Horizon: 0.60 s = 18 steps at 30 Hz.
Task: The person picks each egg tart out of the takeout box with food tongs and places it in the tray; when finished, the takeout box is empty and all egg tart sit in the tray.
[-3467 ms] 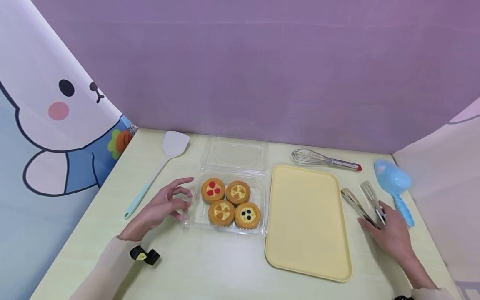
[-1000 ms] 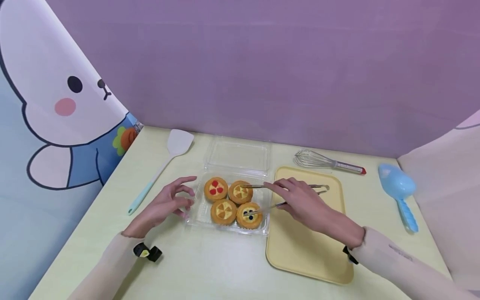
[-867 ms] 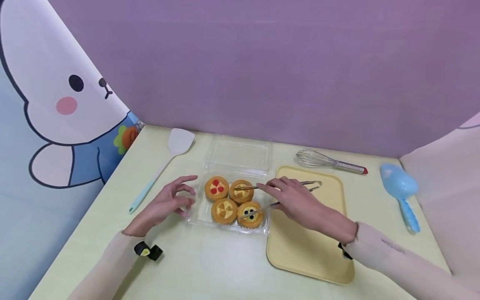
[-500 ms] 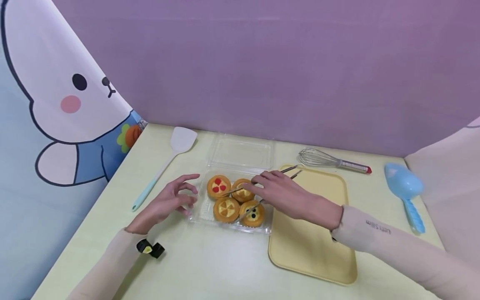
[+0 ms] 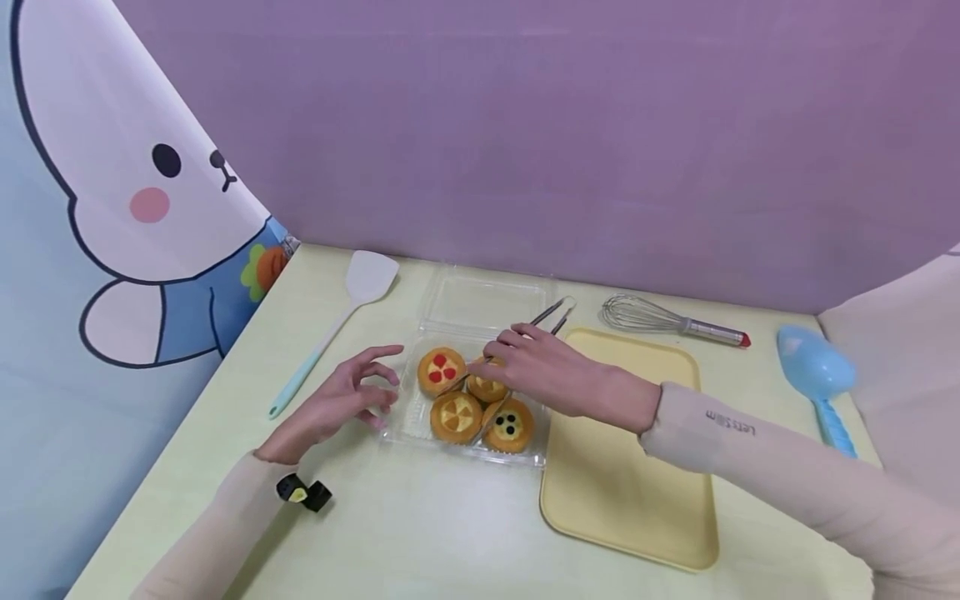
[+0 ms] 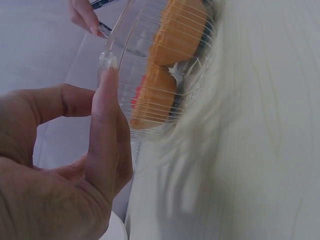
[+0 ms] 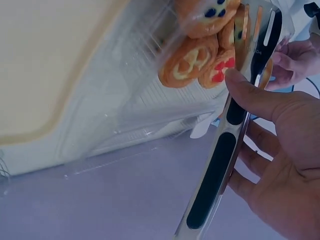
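My right hand [image 5: 543,371] grips metal tongs [image 7: 212,175] with dark inlaid handles. The tongs slant over a clear plastic container [image 5: 416,421], their arms apart on either side of the front-left tart [image 5: 456,417], which has a wedge-patterned top. Beside it in the container sit a tart with red pieces [image 5: 441,371], one with dark berries [image 5: 508,425] and a back-right tart [image 5: 487,387] partly covered by the right hand. My left hand [image 5: 348,400] rests at the container's left side, fingers loosely bent, with a fingertip right at the rim in the left wrist view.
A yellow tray [image 5: 630,500] lies right of the container, under the right forearm. At the back right is a whisk [image 5: 671,321]; a blue scoop [image 5: 817,367] lies at the far right. A white turner [image 5: 330,333] with a mint handle lies left.
My right hand has picked up the tongs from right of the tray, brought them left over the container and turned them around the front-left tart. The left hand stays beside the container.
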Motion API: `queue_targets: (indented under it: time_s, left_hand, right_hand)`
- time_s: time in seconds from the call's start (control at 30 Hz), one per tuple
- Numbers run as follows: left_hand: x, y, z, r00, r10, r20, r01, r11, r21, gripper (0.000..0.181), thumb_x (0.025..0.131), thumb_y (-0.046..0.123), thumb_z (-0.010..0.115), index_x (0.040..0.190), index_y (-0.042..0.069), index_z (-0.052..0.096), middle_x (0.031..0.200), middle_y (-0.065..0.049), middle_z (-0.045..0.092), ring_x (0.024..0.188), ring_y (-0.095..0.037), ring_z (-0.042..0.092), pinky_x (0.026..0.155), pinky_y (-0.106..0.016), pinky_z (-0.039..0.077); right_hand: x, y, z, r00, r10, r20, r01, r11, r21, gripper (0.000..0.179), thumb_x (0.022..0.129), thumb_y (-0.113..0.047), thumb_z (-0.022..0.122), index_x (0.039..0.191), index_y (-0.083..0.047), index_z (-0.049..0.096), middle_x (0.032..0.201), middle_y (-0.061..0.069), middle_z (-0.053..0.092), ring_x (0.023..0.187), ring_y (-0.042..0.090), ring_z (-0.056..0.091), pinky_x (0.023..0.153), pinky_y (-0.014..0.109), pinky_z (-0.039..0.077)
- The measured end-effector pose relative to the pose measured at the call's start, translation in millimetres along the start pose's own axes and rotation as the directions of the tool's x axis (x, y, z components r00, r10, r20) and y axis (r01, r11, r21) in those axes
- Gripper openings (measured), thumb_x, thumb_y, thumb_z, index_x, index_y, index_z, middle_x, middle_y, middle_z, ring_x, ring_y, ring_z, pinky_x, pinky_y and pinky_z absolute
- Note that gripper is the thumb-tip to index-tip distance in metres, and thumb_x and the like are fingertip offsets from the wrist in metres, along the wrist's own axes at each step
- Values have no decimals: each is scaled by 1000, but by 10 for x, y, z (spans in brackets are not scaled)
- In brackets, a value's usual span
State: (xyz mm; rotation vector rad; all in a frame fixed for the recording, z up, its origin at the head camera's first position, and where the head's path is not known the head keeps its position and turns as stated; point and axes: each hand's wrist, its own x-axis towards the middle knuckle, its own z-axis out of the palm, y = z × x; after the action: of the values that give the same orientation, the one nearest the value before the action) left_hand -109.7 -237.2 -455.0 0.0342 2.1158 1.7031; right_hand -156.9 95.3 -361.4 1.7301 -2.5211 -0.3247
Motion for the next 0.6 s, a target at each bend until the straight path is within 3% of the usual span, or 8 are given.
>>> queue_targets:
  time_s: [0.13,0.6]
  left_hand:
    - [-6,15,10,1000,1,1,-1,1000,-3,72,97,2,62,162,11,32,125,-23,52,76,-17,64,59,-32,64]
    - [-29,45,18,1000,-5,5,5,1000,-7,72,97,1,63,161,15,34,125,-23,52,77,-17,64,59,-31,64]
  right_hand:
    - [79,23,-36,999,-31,23,31,999,-21,66,95,6,68,149,-30,56,136,1,65,127,24,61,116,46,48]
    - [291,-1,-54,994,-90,68,95,993,-66,59,98,-3,68,150,-29,55,140,0,65,130,23,59,124,46,41]
